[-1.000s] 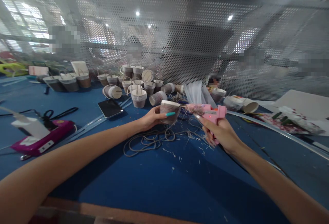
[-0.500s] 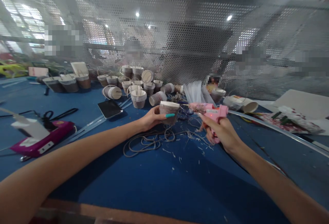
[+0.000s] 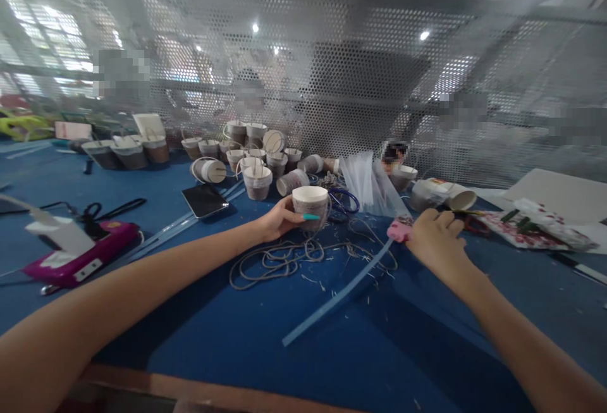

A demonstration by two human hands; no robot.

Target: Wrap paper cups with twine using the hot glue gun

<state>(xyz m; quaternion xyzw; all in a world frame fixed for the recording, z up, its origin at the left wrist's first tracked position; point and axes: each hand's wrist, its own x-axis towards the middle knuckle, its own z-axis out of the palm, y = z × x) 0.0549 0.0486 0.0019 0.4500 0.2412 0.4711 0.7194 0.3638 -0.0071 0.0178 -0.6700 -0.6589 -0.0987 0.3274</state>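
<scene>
A paper cup wrapped in grey-brown twine [image 3: 311,209] stands upright in my left hand [image 3: 277,218]. My left thumb presses its near side, and the other fingers are hidden behind it. Off to the right, my right hand [image 3: 439,239] has its fingers curled round a pink glue gun [image 3: 399,230] low over the table. Most of the gun is hidden by the hand; its back end shows. From that end a long clear glue stick [image 3: 336,299] slants down toward the near left. Loose twine [image 3: 270,264] lies in loops below the cup.
Several twine-wrapped cups with handles [image 3: 257,182] stand or lie at the back. A phone [image 3: 205,201] and a magenta power strip [image 3: 102,252] are on the left. Clear plastic sleeves [image 3: 363,179] lie behind the glue gun, and a perforated metal screen [image 3: 294,65] closes off the back.
My right hand has moved the glue gun away from the cup to the right and turned it, so its glue stick now points near left. The cup has tilted slightly, showing more of its opening.
</scene>
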